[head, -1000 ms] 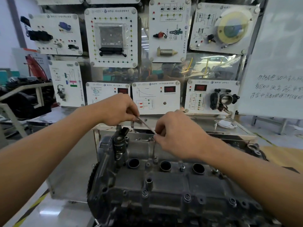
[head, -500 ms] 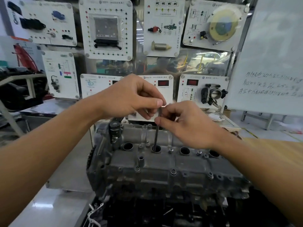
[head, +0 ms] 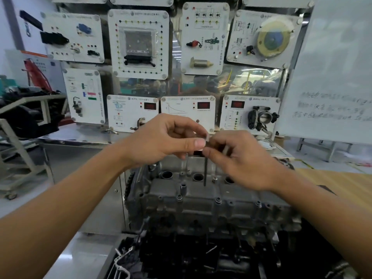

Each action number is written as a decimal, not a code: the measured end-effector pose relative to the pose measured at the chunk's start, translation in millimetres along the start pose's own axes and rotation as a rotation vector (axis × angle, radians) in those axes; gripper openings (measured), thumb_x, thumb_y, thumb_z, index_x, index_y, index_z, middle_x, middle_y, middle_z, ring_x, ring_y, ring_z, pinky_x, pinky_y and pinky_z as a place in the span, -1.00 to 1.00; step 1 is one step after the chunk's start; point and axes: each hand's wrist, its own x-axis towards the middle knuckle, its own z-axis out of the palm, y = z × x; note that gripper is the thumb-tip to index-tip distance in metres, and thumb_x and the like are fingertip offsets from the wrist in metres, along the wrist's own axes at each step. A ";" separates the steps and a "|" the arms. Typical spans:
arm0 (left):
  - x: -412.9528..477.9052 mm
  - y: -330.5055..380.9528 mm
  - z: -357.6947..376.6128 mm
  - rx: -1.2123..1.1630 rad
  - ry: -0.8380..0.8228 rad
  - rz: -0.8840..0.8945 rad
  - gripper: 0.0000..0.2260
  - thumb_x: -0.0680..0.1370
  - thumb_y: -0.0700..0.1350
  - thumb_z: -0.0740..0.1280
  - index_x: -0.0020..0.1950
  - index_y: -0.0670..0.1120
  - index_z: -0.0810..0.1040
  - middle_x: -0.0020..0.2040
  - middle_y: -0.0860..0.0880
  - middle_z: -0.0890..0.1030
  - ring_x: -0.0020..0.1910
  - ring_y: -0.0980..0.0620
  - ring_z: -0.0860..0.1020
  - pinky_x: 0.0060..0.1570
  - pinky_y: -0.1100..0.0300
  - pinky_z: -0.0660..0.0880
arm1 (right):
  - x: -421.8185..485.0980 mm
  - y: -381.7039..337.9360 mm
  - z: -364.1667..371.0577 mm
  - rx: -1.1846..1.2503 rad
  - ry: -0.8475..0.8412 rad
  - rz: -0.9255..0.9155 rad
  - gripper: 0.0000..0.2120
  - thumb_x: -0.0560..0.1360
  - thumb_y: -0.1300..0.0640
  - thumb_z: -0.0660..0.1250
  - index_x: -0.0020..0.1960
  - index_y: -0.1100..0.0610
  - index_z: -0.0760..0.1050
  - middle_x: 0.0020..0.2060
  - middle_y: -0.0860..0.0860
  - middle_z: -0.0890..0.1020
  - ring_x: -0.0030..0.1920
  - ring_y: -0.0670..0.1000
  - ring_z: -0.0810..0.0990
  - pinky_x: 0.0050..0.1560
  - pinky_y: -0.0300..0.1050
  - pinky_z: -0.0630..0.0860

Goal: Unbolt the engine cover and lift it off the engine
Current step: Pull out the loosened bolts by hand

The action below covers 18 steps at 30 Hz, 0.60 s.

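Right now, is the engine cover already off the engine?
No, the engine cover sits on the engine with bolts along its front edge, and the left hand and right hand pinch an upright tool.

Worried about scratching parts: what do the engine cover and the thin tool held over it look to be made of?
The engine cover looks like cast aluminium: dull grey, grainy matt surface, moulded bosses. The thin tool is probably steel with a dark finish: slim, straight, rigid shaft; its top is too blurred to judge.

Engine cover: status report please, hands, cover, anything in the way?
Left hand and right hand pinch thin tool at its top; shaft upright, tip on engine cover. Cover seated, bolts in along front edge. No obstruction seen.
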 end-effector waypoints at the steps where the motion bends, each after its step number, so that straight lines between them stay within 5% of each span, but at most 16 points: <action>1: 6.9 2.0 10.9 0.011 0.002 0.010 -0.78 0.45 -0.03 0.48 0.05 -0.07 0.69 -0.11 -0.09 0.71 -0.15 0.04 0.65 -0.13 0.15 0.64 | -5.8 2.0 -13.1 -0.023 0.010 0.026 -0.77 0.57 0.13 0.36 -0.25 0.16 0.54 -0.42 -0.03 0.54 -0.39 -0.04 0.48 -0.35 -0.16 0.42; 5: 55.5 16.2 83.5 -0.075 -0.008 0.079 -0.77 0.42 0.02 0.45 -0.02 -0.09 0.68 -0.22 0.00 0.69 -0.21 0.05 0.65 -0.19 0.13 0.64 | -43.4 11.6 -68.9 -0.139 -0.016 0.177 -0.74 0.60 0.07 0.25 -0.17 0.17 0.55 -0.38 0.04 0.57 -0.35 0.04 0.53 -0.31 -0.02 0.47; 8: 101.1 32.0 158.7 -0.219 -0.018 0.082 -0.75 0.49 0.04 0.44 -0.07 -0.16 0.67 -0.29 -0.03 0.67 -0.28 0.03 0.64 -0.28 0.17 0.61 | -94.8 26.2 -115.3 -0.254 0.026 0.358 -0.77 0.62 0.13 0.20 -0.13 0.17 0.54 -0.37 -0.02 0.56 -0.33 -0.05 0.52 -0.29 -0.15 0.42; 13: 151.4 48.3 333.5 -0.168 -0.308 0.040 -0.82 0.50 0.05 0.47 -0.07 -0.04 0.61 -0.27 -0.02 0.70 -0.30 0.05 0.66 -0.30 0.16 0.59 | -244.3 73.4 -209.5 -0.624 -0.116 1.092 -0.72 0.59 0.11 0.19 -0.20 0.25 0.50 -0.33 0.09 0.51 -0.24 0.11 0.48 -0.23 -0.09 0.32; 16: 157.7 49.4 446.5 0.066 -0.559 0.082 -0.79 0.53 0.04 0.43 0.08 -0.03 0.59 -0.08 -0.01 0.68 -0.12 0.01 0.66 -0.12 0.11 0.58 | -356.8 84.2 -257.2 -0.643 -0.184 1.542 -0.75 0.57 0.12 0.24 -0.28 0.11 0.40 -0.31 0.03 0.47 -0.17 0.11 0.48 -0.17 -0.11 0.38; 18: 152.6 44.7 511.7 0.233 -0.667 0.120 -0.75 0.54 0.03 0.41 0.17 -0.03 0.58 0.04 0.00 0.64 0.00 0.02 0.61 -0.06 0.17 0.49 | -422.2 82.3 -272.4 -0.630 -0.174 1.728 -0.74 0.54 0.12 0.27 -0.31 0.07 0.37 -0.30 0.02 0.49 -0.26 0.06 0.48 -0.32 -0.16 0.38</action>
